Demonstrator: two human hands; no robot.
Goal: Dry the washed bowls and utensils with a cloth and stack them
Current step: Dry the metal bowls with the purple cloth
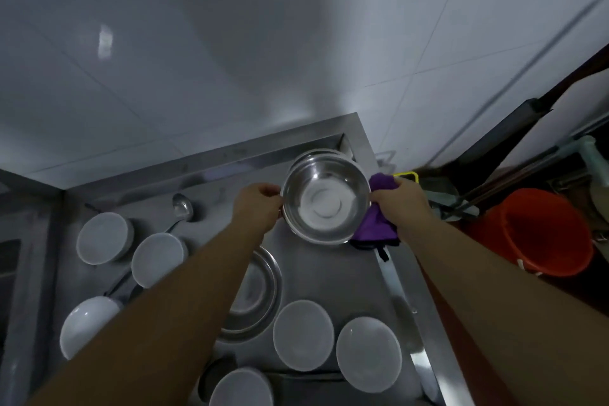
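While both arms reach forward, left hand pinches the left rim of the round stainless steel bowl, mouth up; right hand grips its right rim along with the purple cloth. Bowl sits above more steel bowls at the steel counter's far right corner. White ceramic bowls crowd the near side; orange bucket past the right edge.

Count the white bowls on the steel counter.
6 white bowls: two at far left, one tilted at near left, two at near right, and one cut off by the bottom edge. The forearms may hide more.
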